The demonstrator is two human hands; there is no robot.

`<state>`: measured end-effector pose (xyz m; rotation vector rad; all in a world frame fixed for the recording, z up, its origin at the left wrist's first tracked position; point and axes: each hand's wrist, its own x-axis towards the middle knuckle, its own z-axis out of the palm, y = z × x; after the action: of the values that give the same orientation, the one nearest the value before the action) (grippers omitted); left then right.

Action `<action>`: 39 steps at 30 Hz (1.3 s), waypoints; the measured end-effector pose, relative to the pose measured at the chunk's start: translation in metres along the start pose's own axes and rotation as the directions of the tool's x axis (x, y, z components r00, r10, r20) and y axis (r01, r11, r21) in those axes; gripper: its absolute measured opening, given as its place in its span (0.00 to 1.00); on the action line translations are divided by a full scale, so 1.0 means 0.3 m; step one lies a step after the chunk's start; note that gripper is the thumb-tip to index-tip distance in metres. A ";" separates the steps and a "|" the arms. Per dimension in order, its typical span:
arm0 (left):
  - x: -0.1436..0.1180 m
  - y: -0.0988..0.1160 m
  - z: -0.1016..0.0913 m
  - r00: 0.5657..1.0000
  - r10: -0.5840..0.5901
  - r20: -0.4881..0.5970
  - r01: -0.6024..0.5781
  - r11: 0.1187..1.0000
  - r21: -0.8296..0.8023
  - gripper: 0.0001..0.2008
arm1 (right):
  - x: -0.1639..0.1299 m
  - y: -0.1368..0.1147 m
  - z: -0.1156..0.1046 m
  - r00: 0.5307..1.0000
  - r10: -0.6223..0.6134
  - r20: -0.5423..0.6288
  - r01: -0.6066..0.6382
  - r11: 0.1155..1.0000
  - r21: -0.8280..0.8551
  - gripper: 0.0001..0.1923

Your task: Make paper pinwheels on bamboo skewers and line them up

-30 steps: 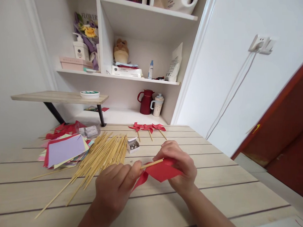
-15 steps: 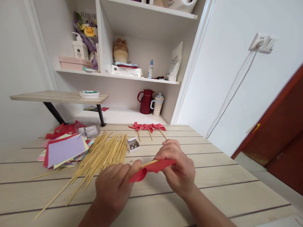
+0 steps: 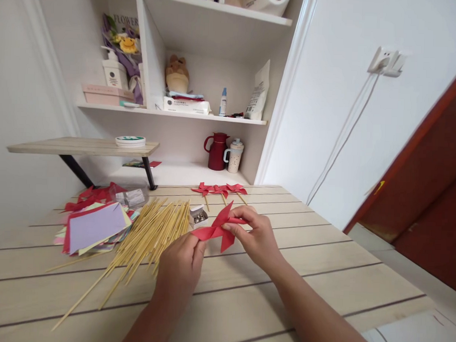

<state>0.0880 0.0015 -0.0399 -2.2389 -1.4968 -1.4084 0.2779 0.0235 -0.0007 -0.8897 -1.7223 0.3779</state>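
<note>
A red paper pinwheel (image 3: 217, 229) is held up just above the wooden table (image 3: 321, 274), its blades facing me. My left hand (image 3: 182, 266) pinches it from below at its left blade; the stick is hidden behind the hand. My right hand (image 3: 256, 234) grips its right blade with thumb and fingers. A heap of bamboo sticks (image 3: 151, 235) lies on the table just left of my hands. A small open box of pins (image 3: 198, 217) stands right behind the pinwheel.
Three finished red pinwheels (image 3: 220, 190) lie at the table's far edge. A stack of coloured paper sheets (image 3: 95, 226) sits at left. Behind, white shelves hold a red jug (image 3: 216, 151) and a mug. A low wooden riser (image 3: 83, 146) stands at left.
The pinwheel has turned from edge-on to blades facing me and has risen a little. Both hands moved slightly away from me. The stick's end no longer shows.
</note>
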 end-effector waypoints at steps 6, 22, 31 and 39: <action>0.001 0.007 0.015 0.909 -0.272 0.316 0.363 0.888 -0.282 0.14 | 0.007 0.008 0.003 0.998 0.062 0.015 -0.063 0.995 0.075 0.03; 0.021 0.027 0.013 0.692 -0.372 0.619 0.717 0.454 -0.529 0.20 | 0.014 0.043 -0.007 0.974 0.169 -0.154 -0.135 0.969 0.207 0.22; 0.021 -0.006 0.008 0.729 -0.509 0.457 0.655 0.324 -0.682 0.19 | -0.004 0.069 0.053 0.887 0.412 0.209 -0.462 0.805 0.372 0.18; 0.014 -0.049 0.023 0.676 -0.594 0.436 0.637 0.173 -0.751 0.18 | -0.078 0.083 0.164 0.708 0.314 0.632 -0.607 0.729 0.318 0.17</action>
<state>0.0813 0.0154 -0.0462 -2.0068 -2.2050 -3.0298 0.2444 0.0321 -0.0496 -0.8681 -1.7175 1.5089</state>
